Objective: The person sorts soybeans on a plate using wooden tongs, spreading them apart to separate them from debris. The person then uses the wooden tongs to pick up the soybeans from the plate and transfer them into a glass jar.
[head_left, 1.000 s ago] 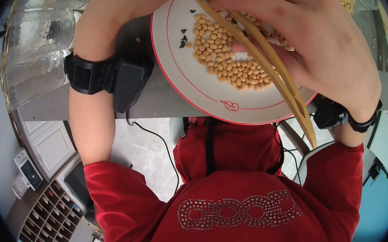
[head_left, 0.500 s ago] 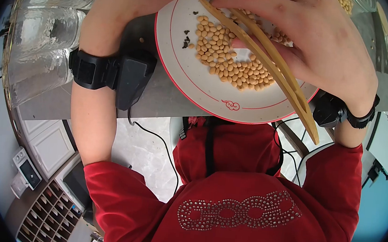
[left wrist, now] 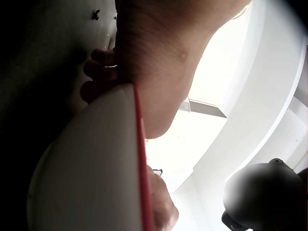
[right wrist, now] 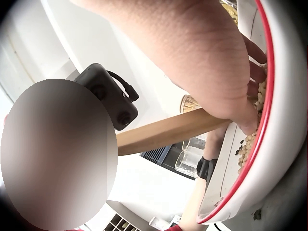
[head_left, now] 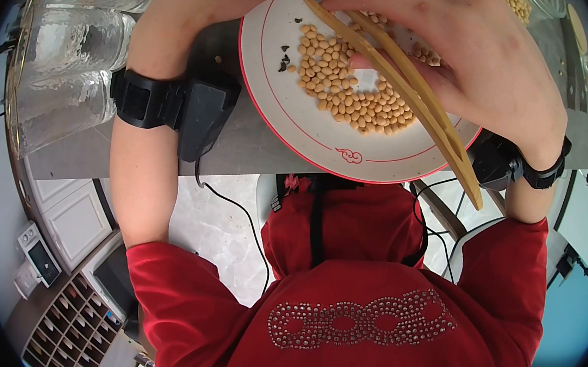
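Observation:
A white plate with a red rim (head_left: 293, 123) bears a spread of pale soybeans (head_left: 365, 110), with a few dark flakes (head_left: 283, 63) at its left. My left hand (left wrist: 166, 57) grips the plate's edge, its fingers curled beneath the rim in the left wrist view; the head view cuts most of it off. With my right hand (head_left: 475, 63) I hold wooden tongs (head_left: 469, 183) between thumb and fingers, over the plate. Their tips point to the far left and the back end hangs past the near rim. Fingertips reach down among the soybeans in the right wrist view.
Clear glass jars (head_left: 74, 38) stand in a row on the left. A glass container of soybeans (head_left: 516, 5) sits at the far right, near a round wooden lid (head_left: 576, 30). Dark flakes (right wrist: 257, 214) lie on the grey table beside the plate.
The plate has shifted slightly to the right and away from the body, along with my left arm. The back end of the tongs has also moved a little away from the body.

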A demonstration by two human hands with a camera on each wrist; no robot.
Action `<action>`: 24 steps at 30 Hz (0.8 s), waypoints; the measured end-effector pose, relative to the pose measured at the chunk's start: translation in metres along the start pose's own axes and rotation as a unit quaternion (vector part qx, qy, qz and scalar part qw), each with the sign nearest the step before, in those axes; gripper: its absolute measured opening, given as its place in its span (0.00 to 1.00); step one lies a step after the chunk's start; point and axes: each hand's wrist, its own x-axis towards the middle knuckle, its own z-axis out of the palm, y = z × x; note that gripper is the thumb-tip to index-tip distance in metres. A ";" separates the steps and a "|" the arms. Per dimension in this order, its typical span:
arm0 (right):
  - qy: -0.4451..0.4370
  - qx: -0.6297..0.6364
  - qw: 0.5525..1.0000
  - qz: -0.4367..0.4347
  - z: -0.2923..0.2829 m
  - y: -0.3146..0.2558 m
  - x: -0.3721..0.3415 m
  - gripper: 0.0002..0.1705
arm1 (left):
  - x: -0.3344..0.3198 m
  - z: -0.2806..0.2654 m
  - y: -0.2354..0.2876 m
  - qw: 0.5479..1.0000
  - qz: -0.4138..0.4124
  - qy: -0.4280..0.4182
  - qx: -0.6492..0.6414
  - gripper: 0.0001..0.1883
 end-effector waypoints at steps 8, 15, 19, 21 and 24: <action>0.000 0.004 1.000 -0.010 0.001 0.003 0.001 0.21 | 0.000 -0.002 0.003 1.000 -0.024 -0.012 -0.006 0.07; -0.029 0.007 0.999 0.018 -0.001 0.001 0.003 0.22 | -0.001 0.000 -0.005 1.000 0.013 0.000 -0.005 0.07; -0.005 0.024 1.000 0.013 -0.001 0.000 0.002 0.22 | 0.001 -0.003 0.003 0.999 -0.029 -0.017 -0.014 0.07; -0.006 0.019 1.000 0.005 -0.001 0.003 0.001 0.22 | 0.002 -0.001 0.003 1.000 -0.025 -0.014 -0.012 0.07; -0.031 0.013 0.999 0.020 -0.006 -0.004 0.007 0.22 | 0.000 -0.002 0.004 1.000 -0.025 -0.013 -0.005 0.07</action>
